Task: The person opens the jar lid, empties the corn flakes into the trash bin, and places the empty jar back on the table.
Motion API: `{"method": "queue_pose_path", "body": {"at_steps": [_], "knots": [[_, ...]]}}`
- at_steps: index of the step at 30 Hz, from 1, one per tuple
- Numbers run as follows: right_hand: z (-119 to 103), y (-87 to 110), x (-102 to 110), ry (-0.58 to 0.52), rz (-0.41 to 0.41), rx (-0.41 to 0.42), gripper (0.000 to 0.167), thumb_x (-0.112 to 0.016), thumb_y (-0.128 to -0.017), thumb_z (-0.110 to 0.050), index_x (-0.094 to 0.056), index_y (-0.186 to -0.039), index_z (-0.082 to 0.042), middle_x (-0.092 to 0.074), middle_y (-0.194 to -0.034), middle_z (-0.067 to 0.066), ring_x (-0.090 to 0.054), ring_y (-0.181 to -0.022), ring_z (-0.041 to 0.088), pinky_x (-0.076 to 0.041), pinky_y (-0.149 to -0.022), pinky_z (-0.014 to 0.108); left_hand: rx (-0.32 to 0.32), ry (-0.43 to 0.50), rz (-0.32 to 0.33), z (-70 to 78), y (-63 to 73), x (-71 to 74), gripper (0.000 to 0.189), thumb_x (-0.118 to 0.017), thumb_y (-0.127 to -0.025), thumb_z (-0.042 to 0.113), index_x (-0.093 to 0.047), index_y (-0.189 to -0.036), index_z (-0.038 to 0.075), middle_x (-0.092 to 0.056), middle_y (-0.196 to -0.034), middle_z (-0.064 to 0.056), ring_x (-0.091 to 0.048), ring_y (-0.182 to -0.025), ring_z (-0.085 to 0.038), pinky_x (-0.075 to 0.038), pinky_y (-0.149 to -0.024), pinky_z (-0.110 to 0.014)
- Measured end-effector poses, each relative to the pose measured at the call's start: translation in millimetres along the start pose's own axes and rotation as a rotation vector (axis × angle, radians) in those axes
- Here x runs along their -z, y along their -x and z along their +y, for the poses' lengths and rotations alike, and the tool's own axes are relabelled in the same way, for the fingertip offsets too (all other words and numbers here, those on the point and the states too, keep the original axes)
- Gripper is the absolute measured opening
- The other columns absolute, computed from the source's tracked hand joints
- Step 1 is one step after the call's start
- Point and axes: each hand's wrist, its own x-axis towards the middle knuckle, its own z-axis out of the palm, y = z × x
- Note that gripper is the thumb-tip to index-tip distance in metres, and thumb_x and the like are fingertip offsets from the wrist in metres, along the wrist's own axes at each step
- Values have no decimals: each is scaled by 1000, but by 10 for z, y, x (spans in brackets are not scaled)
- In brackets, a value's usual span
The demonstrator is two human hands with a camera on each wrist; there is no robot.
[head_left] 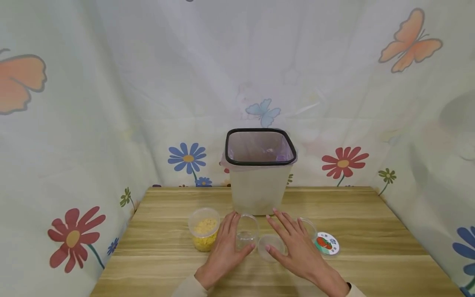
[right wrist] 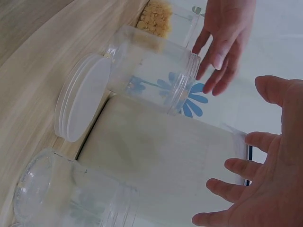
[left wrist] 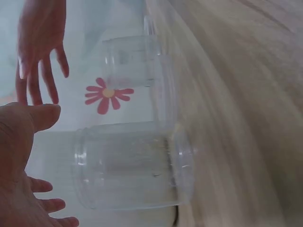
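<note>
My left hand (head_left: 224,252) hovers over the table with straight fingers, between a clear jar of small yellow pieces (head_left: 204,239) and an uncovered clear jar (head_left: 248,225). To the right, my right hand (head_left: 299,251) holds its fingers spread above a translucent white screw lid (right wrist: 87,97) lying on the wood. Both palms are bare of any object. A second see-through jar (right wrist: 90,198) stands near the right hand, partly hidden by it in the head view. Beside that jar lies a round disc with a red and green picture (head_left: 327,243).
A pale bin (head_left: 257,189) with a black rim and a purple liner stands at the back of the wooden table (head_left: 167,272). White curtains (head_left: 185,82) printed with flowers and butterflies surround the table on the back and sides.
</note>
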Motion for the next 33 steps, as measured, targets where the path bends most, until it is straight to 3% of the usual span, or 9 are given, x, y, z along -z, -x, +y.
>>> {"method": "queue_pose_path", "body": {"at_steps": [10, 19, 26, 33], "knots": [[-30, -79, 36, 0, 14, 16, 74, -68, -88, -44, -36, -153, -29, -32, -160, 3, -37, -142, 37, -28, -107, 72, -98, -138, 5, 119, -46, 207, 80, -65, -88, 52, -37, -151, 10, -30, -160, -10, -29, -147, -34, -30, -116, -55], [-33, -114, 66, -1, -2, 17, 74, -67, -89, -44, -34, -153, -28, -29, -162, 3, -34, -145, 36, -25, -108, 73, -139, -243, 41, 106, -67, 326, 71, -57, -91, 58, -37, -152, 27, -30, -161, -7, -28, -148, -36, -28, -115, -61], [-49, -158, 105, 1, -3, 23, 74, -66, -89, -46, -34, -153, -28, -30, -161, 5, -31, -146, 34, -23, -111, 71, -140, -296, 62, 91, -81, 434, 75, -57, -88, 64, -34, -153, 35, -27, -163, -1, -28, -148, -37, -25, -115, -63], [-62, -188, 127, -6, 5, 36, 74, -65, -90, -47, -32, -154, -29, -28, -162, 3, -31, -147, 35, -23, -111, 71, -114, -312, 78, 41, -88, 528, 78, -61, -85, 63, -34, -153, 35, -26, -163, 1, -24, -150, -34, -23, -117, -62]]}}
